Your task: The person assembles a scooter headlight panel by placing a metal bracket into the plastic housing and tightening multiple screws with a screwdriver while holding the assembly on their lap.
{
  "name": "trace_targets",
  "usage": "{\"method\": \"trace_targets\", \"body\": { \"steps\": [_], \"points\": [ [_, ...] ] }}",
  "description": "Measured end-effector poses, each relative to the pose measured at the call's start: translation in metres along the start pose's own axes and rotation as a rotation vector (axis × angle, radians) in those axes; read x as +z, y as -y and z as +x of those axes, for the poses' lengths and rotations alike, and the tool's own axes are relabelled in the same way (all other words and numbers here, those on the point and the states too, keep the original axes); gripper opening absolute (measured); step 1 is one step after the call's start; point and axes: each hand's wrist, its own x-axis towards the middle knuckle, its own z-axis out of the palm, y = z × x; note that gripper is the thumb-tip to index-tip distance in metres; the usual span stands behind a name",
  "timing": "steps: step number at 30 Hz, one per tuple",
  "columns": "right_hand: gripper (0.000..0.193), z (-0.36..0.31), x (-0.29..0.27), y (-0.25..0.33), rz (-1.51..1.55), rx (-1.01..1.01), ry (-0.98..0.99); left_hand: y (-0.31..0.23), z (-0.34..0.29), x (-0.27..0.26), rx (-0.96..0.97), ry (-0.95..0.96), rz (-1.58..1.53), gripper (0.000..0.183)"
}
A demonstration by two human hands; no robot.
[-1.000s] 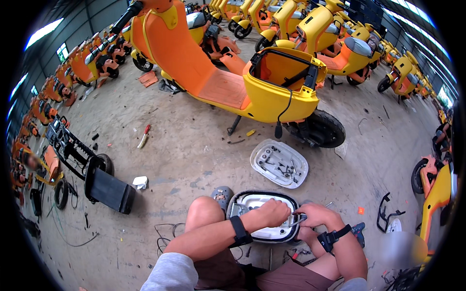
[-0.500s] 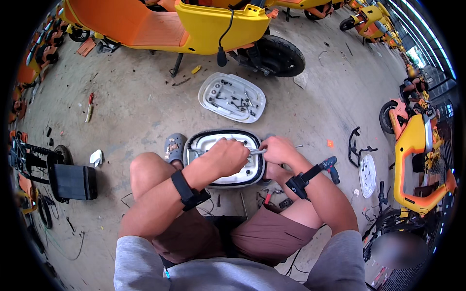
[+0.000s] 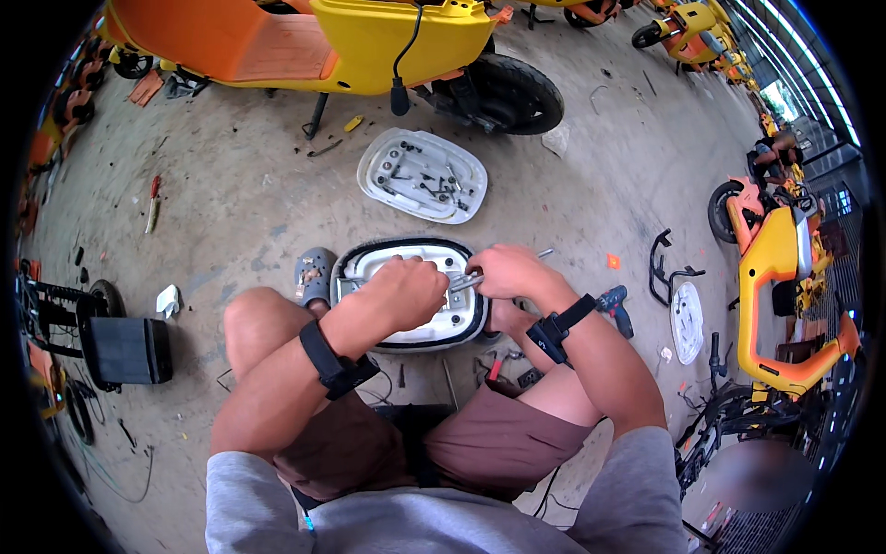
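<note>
An upturned scooter seat (image 3: 397,343), with a white underside and black rim, lies between my feet. Over its middle my left hand (image 3: 413,291) is curled into a fist; my own fingers hide what is inside it. A metal bar (image 3: 343,287) shows at the seat's left side. My right hand (image 3: 510,273) is closed at the seat's right edge, gripping a silver metal rod (image 3: 546,253) whose one end sticks out to the upper right. Grey metal parts (image 3: 464,281) show between the two hands.
Beyond the seat, a white tray-like cover (image 3: 466,208) holds small bolts and fittings. A yellow-orange scooter (image 3: 369,51) stands behind it. A cordless drill (image 3: 616,311) lies right, tools near my knees, a black box (image 3: 129,349) left. Another person (image 3: 775,152) sits far right.
The whole view has shifted, so things appear further left and a little higher. Both hands stay over the seat; the rod in my right hand now slants more upward.
</note>
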Motion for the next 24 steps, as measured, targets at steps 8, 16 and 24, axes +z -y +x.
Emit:
{"method": "trace_targets", "body": {
  "steps": [8,16,24],
  "points": [
    [0.033,0.016,0.009,0.01,0.163,0.212,-0.232,-0.004,-0.001,-0.012,0.004,-0.037,-0.035,0.02],
    [0.037,0.025,-0.004,-0.002,0.429,0.218,-0.089,-0.002,-0.003,-0.024,-0.104,-0.034,0.001,0.021],
    [0.035,0.022,-0.012,-0.026,0.878,-0.117,0.236,0.002,-0.014,-0.033,-0.123,-0.009,-0.085,0.022]
  ]
}}
